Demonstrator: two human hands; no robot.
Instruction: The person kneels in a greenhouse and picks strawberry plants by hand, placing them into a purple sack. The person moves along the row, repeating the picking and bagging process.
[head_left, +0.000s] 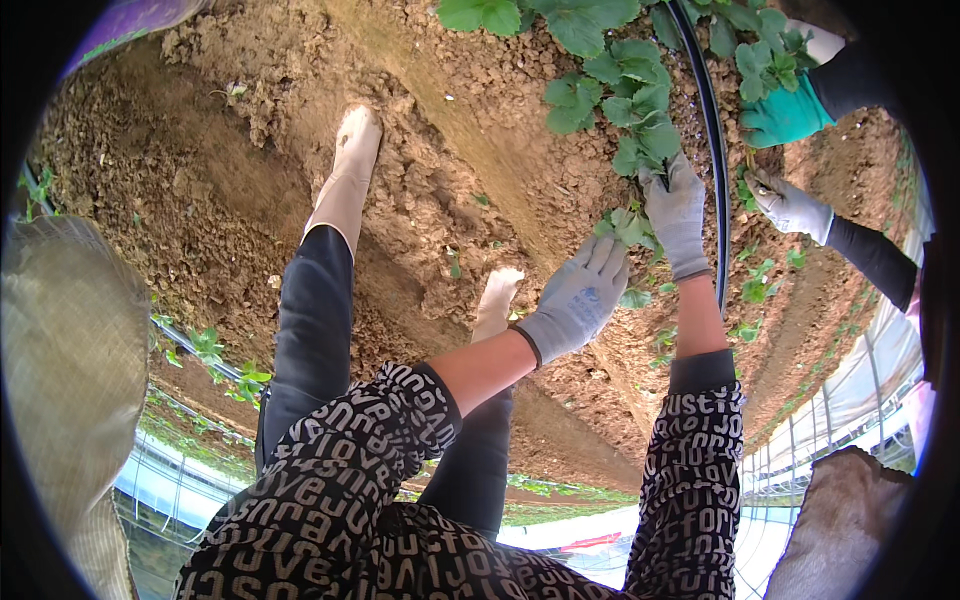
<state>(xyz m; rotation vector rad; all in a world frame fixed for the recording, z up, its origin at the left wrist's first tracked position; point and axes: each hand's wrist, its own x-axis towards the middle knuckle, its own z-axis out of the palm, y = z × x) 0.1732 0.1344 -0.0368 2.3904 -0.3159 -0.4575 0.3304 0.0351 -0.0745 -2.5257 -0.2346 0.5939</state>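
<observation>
My left hand (581, 300), in a grey work glove that bears printing, reaches across the soil with its fingers extended side by side. Its fingertips meet a small strawberry leaf (631, 227); whether they pinch it is hidden. Farther along the row, my right hand (679, 214), gloved in grey too, has its fingers curled in at the base of a leafy strawberry plant (637, 105). What lies between those fingers cannot be made out. A black irrigation hose (712, 142) runs just right of my right hand.
Across the hose, another person's green-gloved hand (787, 112) and grey-gloved hand (791, 206) work among plants. My beige boots (352, 157) stand on crumbly brown soil (450, 172). Small seedlings (759, 285) line the bed at right. Greenhouse film (889, 352) rises beyond.
</observation>
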